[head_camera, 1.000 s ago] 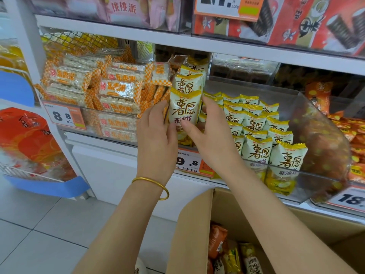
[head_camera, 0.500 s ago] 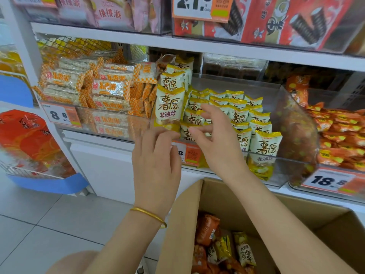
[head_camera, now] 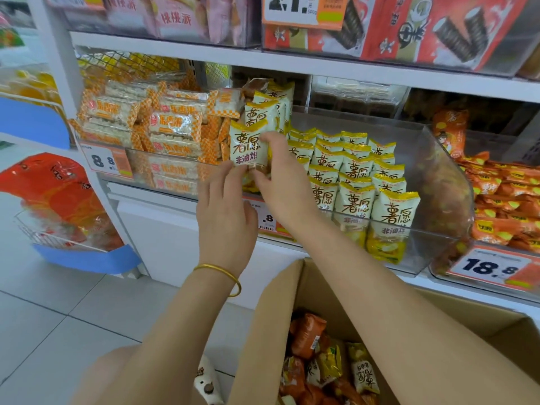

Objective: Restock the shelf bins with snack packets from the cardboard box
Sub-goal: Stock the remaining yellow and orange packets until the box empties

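STOCKING THE SNACK SHELF: A person's right hand (head_camera: 289, 188) grips a white-and-yellow packet (head_camera: 248, 146) upright at the left end of a clear bin (head_camera: 438, 171). The thumb lies across the packet's face and the fingers curl at its lower edge. The near-straight fingertips of the left hand (head_camera: 225, 217) touch that same edge from below. The hands hide the packet's lower part and most of the middle tag (head_camera: 267, 219) behind them, of which only ".8" shows. The packet reads "薯愿" and "非油炸", as do the rows (head_camera: 356, 171) standing behind the bin's front wall. The top tag (head_camera: 295, 7) is cut off by the frame at "21."; print on the pink packs (head_camera: 175, 19) beside it is too blurred to read. Left of the bin, orange-checked packs (head_camera: 175, 124) sit above the left tag (head_camera: 106, 162), marked "8.8". To the right, orange packs (head_camera: 502, 185) lie above the right tag (head_camera: 491, 267), marked "18.8". Below, the open box (head_camera: 268, 331) holds orange and yellow packets (head_camera: 306, 334), partly covered by the right arm. A gold bangle (head_camera: 217, 267) circles the left wrist.
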Motion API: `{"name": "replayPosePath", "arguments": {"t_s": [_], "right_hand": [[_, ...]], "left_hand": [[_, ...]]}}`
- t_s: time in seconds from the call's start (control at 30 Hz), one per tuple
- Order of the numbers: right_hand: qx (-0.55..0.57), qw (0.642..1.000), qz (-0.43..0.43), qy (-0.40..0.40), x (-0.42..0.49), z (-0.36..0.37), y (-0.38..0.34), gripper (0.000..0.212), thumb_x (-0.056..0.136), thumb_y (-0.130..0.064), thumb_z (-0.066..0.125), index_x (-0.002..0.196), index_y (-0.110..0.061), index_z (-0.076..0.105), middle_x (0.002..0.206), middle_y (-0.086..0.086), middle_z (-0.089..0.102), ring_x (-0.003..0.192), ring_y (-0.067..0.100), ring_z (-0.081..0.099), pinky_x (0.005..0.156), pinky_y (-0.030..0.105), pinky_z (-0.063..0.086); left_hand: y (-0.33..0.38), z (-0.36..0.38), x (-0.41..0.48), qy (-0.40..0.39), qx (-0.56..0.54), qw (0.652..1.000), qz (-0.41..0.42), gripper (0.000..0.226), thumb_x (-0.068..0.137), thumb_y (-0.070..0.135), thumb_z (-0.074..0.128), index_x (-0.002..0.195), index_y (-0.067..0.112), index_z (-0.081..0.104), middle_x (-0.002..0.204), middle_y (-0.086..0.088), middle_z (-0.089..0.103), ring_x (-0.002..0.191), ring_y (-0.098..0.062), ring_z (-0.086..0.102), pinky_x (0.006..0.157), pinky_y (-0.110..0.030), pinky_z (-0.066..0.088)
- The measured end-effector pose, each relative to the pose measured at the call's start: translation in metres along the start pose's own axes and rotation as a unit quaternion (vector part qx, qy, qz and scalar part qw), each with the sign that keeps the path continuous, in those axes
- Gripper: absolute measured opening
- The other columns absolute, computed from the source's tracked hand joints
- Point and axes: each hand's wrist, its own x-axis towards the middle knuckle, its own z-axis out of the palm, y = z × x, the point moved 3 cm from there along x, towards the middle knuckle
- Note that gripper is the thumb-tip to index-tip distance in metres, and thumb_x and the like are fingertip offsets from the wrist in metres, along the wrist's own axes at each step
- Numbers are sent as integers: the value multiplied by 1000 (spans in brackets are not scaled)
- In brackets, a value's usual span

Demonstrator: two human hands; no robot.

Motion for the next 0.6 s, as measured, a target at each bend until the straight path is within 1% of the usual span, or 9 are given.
{"name": "replayPosePath", "arguments": {"t_s": [0.07, 0.17, 0.2, 0.27, 0.33, 0.4, 0.5, 0.6], "right_hand": [[4, 1000, 7, 23, 3, 5, 4, 49, 89, -9, 62, 132, -21, 40, 104, 10, 59, 83, 23, 60, 67, 33, 47], [19, 999, 10, 38, 4, 9, 8, 46, 91, -14, 62, 130, -24, 41, 98, 9, 60, 80, 24, 60, 66, 35, 49], [16, 999, 10, 39, 4, 10, 8, 45, 91, -16, 61, 131, -23, 40, 96, 9, 61, 79, 24, 60, 65, 36, 50], [-7, 999, 8, 35, 1, 12, 8, 47, 92, -17, 61, 133, -22, 39, 96, 8, 61, 80, 23, 60, 65, 36, 49], [-25, 999, 6, 26, -2, 11, 9, 48, 92, -18, 60, 134, -22, 37, 98, 7, 61, 82, 22, 60, 66, 35, 48], [-21, 1000, 3, 9, -1, 8, 10, 46, 93, -19, 60, 134, -22, 37, 95, 6, 61, 80, 20, 60, 65, 35, 49], [5, 1000, 9, -15, -1, 4, 10, 47, 93, -17, 59, 134, -24, 36, 102, 6, 63, 88, 20, 62, 75, 41, 54], [2, 1000, 6, -18, -6, -1, 10, 52, 92, -11, 58, 137, -25, 36, 112, 7, 60, 95, 20, 61, 82, 40, 53]], "left_hand": [[-2, 1, 5, -1, -4, 1000, 2, 54, 77, -6, 51, 130, 6, 50, 136, -14, 48, 124, -34, 42, 105, -43, 32], [-4, 0, 13, -10, 7, 1000, 20, 55, 78, 4, 36, 131, 5, 50, 133, -16, 51, 120, -37, 45, 102, -48, 37], [-5, -1, 14, -16, 12, 999, 27, 54, 78, 4, 36, 130, 5, 51, 132, -17, 52, 119, -38, 46, 102, -49, 38], [-8, -3, 14, -28, 26, 999, 33, 54, 76, -4, 46, 129, 5, 53, 131, -17, 53, 117, -40, 47, 99, -50, 40], [-10, -5, 11, -44, 48, 997, 38, 59, 74, -7, 54, 132, 7, 53, 133, -16, 52, 115, -41, 48, 96, -50, 43], [-11, -6, 7, -56, 59, 996, 42, 64, 73, -7, 56, 135, 8, 50, 137, -15, 50, 112, -42, 48, 93, -51, 43], [-12, -7, 5, -63, 44, 996, 39, 65, 75, -9, 57, 137, 9, 47, 140, -16, 46, 115, -42, 46, 96, -53, 42], [-10, -11, 3, -55, 31, 998, 27, 62, 76, -9, 56, 135, 8, 49, 141, -16, 45, 117, -42, 44, 98, -53, 40]]}}
